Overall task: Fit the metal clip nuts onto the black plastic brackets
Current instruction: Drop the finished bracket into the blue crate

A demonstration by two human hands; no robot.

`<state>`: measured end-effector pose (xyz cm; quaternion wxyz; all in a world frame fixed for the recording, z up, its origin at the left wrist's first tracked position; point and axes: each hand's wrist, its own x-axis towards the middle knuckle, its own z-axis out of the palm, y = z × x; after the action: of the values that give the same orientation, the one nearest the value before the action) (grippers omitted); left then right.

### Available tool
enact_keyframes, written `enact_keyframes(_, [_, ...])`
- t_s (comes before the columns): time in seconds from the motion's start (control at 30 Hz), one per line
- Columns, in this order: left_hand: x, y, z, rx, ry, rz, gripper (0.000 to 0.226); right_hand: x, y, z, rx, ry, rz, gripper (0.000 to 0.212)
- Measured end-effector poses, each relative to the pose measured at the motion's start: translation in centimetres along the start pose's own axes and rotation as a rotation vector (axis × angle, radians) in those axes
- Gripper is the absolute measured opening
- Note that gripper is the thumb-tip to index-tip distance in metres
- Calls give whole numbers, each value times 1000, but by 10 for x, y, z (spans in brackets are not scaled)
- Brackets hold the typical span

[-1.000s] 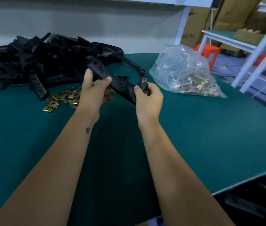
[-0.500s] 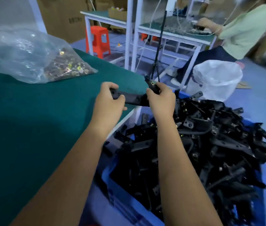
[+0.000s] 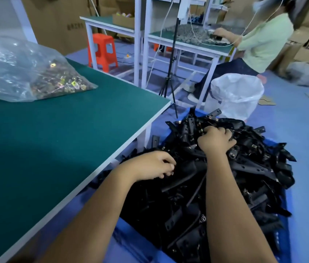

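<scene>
Both hands (image 3: 150, 166) (image 3: 215, 141) on heaped brackets (image 3: 244, 168), blue bin (image 3: 125, 227)

Both bare forearms reach forward and down from the lower edge of the view over the heap of black brackets (image 3: 216, 177). The left hand (image 3: 150, 166) lies on the near-left side of that heap, knuckles up, its fingers curled inward with the fingertips (image 3: 166, 172) drawn together against the thumb; whether they pinch anything cannot be made out. The right hand (image 3: 216, 142) sits farther up the heap, near its top, palm down, its fingers bent and dug in among the pieces, the grip closed around one of them. The right forearm runs nearly straight up the view; the left slants in from the lower left.
</scene>
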<state>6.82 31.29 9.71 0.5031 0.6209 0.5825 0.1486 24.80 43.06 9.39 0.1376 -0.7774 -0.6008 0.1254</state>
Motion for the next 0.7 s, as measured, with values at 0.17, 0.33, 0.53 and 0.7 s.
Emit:
enact_keyframes(0.17, [-33,0,-42,-360,485,218,23,-39,-77,22,339,274,-164,38])
enact_keyframes(0.33, [-85,-29,-94,-515,923,310,28,-106,-187,31,618,343,-505,38])
enact_keyframes(0.53, [-167,-111,-126,-539,1376,187,32,-222,-300,64,666,100,-985,34])
enact_keyframes(0.7, [-249,-176,-143,-324,1462,-85,23,-303,-360,101,606,-291,-1202,32])
